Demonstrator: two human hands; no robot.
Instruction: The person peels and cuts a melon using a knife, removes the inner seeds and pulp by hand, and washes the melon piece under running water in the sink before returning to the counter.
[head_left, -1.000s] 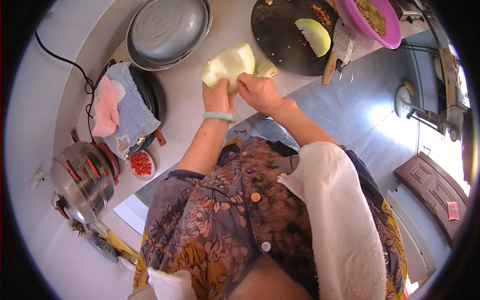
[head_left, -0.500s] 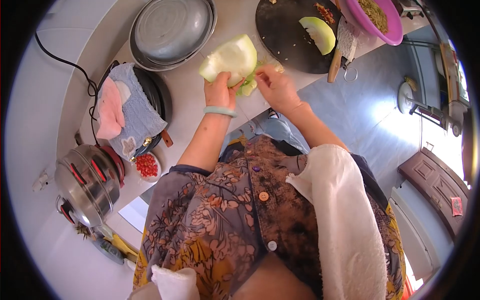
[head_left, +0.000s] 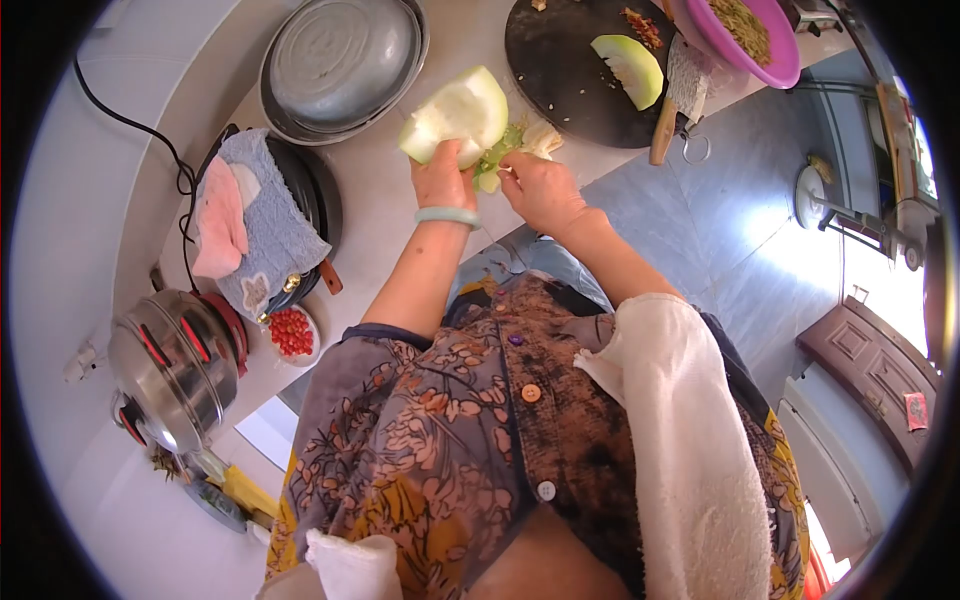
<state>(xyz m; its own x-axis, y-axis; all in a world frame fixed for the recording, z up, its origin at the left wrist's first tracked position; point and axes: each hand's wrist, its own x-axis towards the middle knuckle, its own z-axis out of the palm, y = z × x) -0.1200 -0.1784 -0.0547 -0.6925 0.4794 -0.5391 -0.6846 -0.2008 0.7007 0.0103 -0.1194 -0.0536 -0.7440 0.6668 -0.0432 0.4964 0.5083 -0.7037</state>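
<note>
My left hand, with a pale bangle at the wrist, grips a large hollowed piece of pale green melon. To its right, my right hand has its fingers pinched together near green peelings; what is between the fingertips is too small to make out. Beside the peelings lie pale scraps on the counter. A second melon wedge rests on the round dark board. A cleaver with a wooden handle lies at the board's right edge.
Metal basins stand at the upper left. Below them, a blue cloth covers a dark pot. A bowl of red pieces sits near a steel steamer. The pink basin holds shredded food.
My right hand has come away from the melon piece and moved right, then down slightly. More green peelings show beneath the melon. My left hand still holds the piece.
</note>
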